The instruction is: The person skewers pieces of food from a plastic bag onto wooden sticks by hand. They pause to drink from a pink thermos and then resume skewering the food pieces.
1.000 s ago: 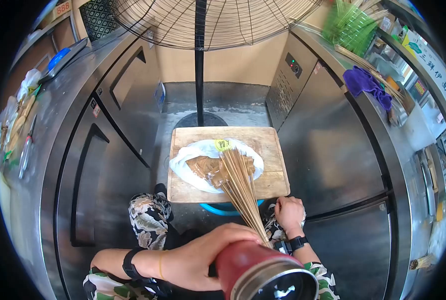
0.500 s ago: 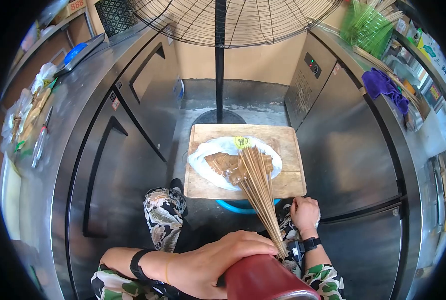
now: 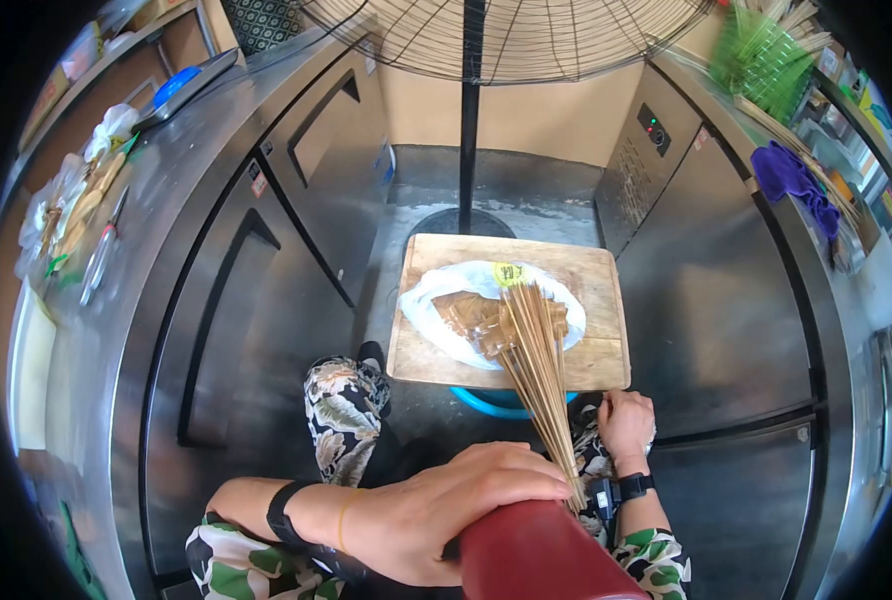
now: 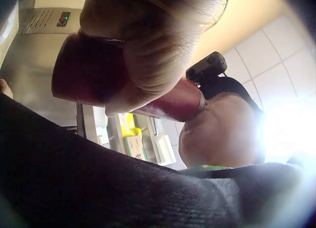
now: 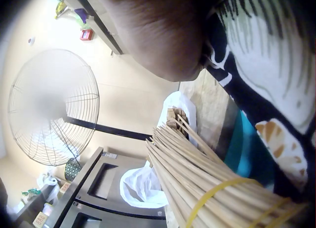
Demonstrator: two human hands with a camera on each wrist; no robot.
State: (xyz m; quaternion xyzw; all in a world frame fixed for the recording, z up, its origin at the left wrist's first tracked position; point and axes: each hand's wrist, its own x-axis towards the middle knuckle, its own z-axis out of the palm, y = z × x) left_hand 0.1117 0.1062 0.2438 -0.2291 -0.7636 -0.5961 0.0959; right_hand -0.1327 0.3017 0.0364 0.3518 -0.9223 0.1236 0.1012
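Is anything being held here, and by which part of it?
The left hand grips a red tumbler around its side; nothing shows in the right hand.

Digits 888, turned sideways, on small box (image 5: 40, 219) at lower left of right wrist view, dark characters not clearly legible on yellow round label (image 3: 508, 274), head view centre

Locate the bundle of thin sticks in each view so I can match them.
Head: right of centre, the bundle of thin sticks slants from the white bag toward the red cup.
Left wrist: not in it.
Right wrist: lower middle and lower right.
Landmark: the wire fan, top in head, left in right wrist, absent in left wrist.
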